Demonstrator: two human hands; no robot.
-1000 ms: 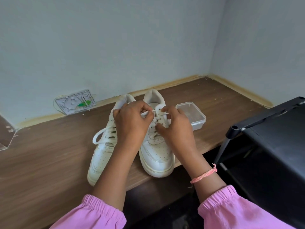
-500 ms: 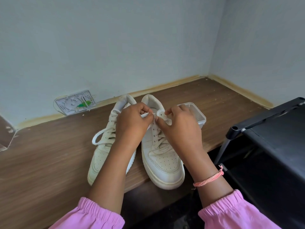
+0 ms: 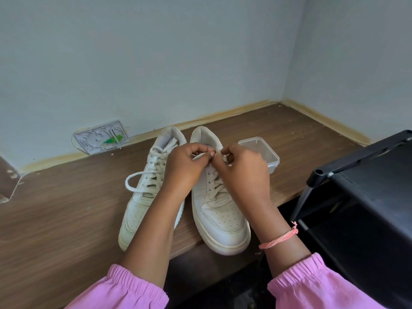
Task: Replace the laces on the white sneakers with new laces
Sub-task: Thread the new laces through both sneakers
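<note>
Two white sneakers stand side by side on the brown wooden shelf (image 3: 66, 219), toes toward me. The left sneaker (image 3: 142, 204) is laced, with a loop of its lace (image 3: 133, 177) hanging to its left. The right sneaker (image 3: 220, 221) has its toe past the shelf's front edge. My left hand (image 3: 185, 168) and my right hand (image 3: 243, 170) meet above the right sneaker's upper eyelets. Each pinches a piece of that shoe's white lace (image 3: 200, 155) between thumb and fingers. The hands hide the top of the lacing.
A clear plastic container (image 3: 265, 152) sits just right of the right sneaker, behind my right hand. A white patterned plate (image 3: 100, 138) with something green leans on the back wall. A black rack (image 3: 367, 197) stands close on the right. Walls close the back and right.
The right sneaker has slid toward me, its toe now over the shelf edge. Both hands stayed on its lace near the top eyelets and shifted slightly right.
</note>
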